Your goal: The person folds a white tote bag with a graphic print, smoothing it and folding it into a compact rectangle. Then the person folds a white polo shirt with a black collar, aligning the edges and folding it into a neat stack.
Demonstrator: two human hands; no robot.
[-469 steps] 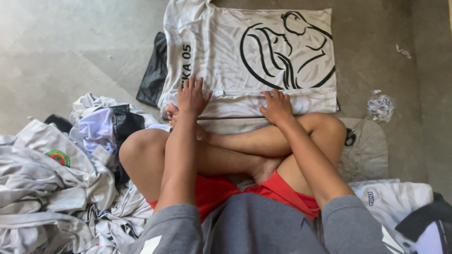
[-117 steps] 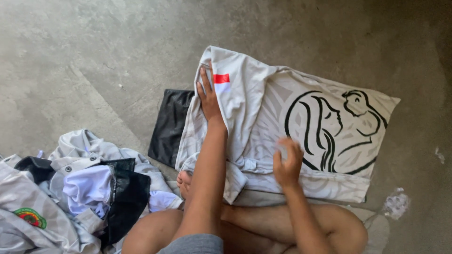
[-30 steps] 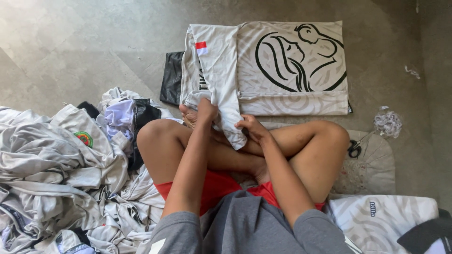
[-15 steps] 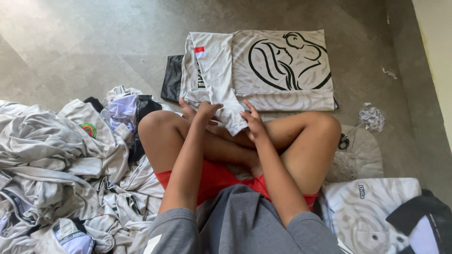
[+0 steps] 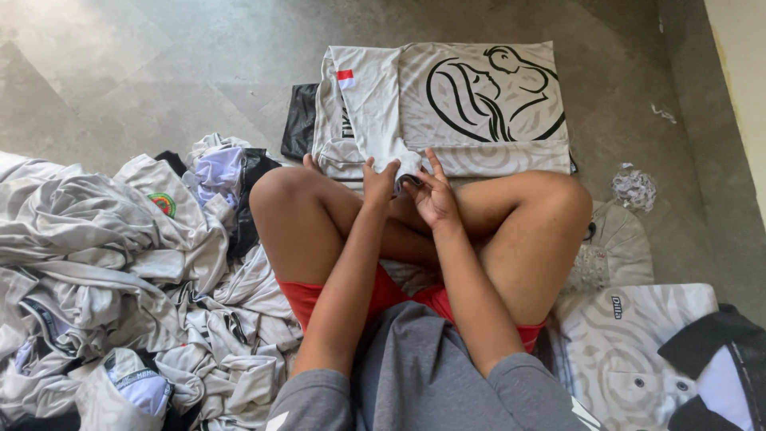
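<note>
Head view: I see a grey concrete floor [image 5: 144, 72] meeting a pale wall [image 5: 738, 48] at the right. A heap of crumpled grey-white shirts [image 5: 104, 271] lies left of the crossed legs. A light grey shirt with a black line drawing [image 5: 479, 104] lies flat ahead. My left hand [image 5: 378, 180] pinches its hanging sleeve end [image 5: 405, 166], fingers closed on the cloth. My right hand [image 5: 435, 195] touches the same end, fingers half curled, index raised.
</note>
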